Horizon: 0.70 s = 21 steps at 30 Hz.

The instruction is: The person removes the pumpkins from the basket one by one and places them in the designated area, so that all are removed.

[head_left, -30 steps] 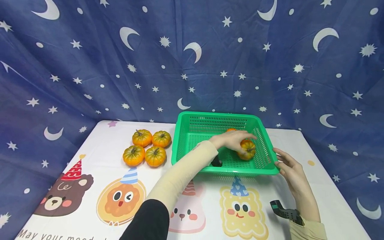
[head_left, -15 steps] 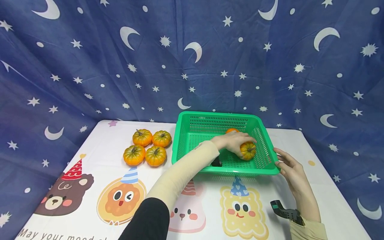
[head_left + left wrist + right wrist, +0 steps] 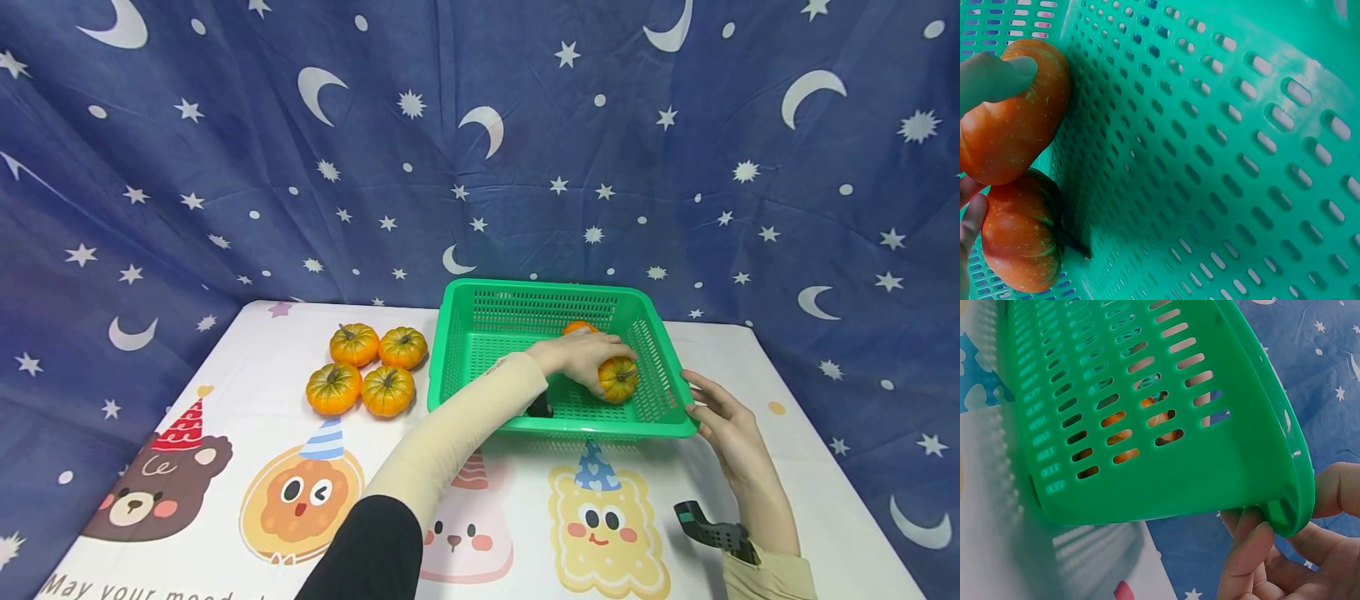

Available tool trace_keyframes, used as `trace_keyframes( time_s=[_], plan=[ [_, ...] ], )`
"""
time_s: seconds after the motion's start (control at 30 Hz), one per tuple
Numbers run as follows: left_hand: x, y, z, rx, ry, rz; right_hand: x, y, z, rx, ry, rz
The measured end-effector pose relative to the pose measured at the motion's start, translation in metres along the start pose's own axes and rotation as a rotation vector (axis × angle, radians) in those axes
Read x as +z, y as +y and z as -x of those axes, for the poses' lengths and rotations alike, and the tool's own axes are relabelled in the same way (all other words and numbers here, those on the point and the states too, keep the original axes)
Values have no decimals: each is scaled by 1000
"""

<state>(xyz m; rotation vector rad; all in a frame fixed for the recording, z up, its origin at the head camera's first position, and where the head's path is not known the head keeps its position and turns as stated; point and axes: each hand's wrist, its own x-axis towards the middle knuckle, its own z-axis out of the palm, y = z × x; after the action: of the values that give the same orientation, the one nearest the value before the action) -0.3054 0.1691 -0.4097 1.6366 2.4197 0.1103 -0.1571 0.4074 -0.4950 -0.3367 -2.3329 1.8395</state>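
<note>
Inside the green plastic basket (image 3: 480, 423), my left hand (image 3: 583, 358) grips a small orange-and-green pumpkin (image 3: 619, 382) near the right end. The left wrist view shows my thumb (image 3: 1016, 78) lying across this pumpkin (image 3: 1035, 119), with fingertips on its other side. A second pumpkin (image 3: 1022, 234) lies right beside it, its stem toward the basket wall (image 3: 1166, 162); in the head view my hand partly hides this pumpkin (image 3: 579, 327). My right hand (image 3: 723, 417) holds the basket's right rim at the near corner, thumb and fingers around the edge (image 3: 1294, 481).
Left of the basket, several small pumpkins (image 3: 360, 371) sit grouped on the white cartoon-printed tablecloth (image 3: 285, 450). A dark blue curtain (image 3: 420, 233) with moons and stars hangs right behind the table. A black wrist strap (image 3: 712, 532) is on my right forearm.
The fingers of my left hand have come down and closed around the near pumpkin in the basket. My right hand stays on the rim, and the basket has not moved.
</note>
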Motion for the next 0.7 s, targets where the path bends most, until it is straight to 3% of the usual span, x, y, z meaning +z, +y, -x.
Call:
trace_keyframes(
  time_s=[0.33, 0.6, 0.7],
  plan=[
    [-1, -1, 0, -1, 10, 28, 2, 3, -1, 8, 26, 4],
    [-3, -1, 2, -11, 32, 60, 20, -70, 38, 9, -50, 12],
    [-5, 0, 2, -13, 43, 72, 24, -84, 45, 17, -44, -1]
  ],
)
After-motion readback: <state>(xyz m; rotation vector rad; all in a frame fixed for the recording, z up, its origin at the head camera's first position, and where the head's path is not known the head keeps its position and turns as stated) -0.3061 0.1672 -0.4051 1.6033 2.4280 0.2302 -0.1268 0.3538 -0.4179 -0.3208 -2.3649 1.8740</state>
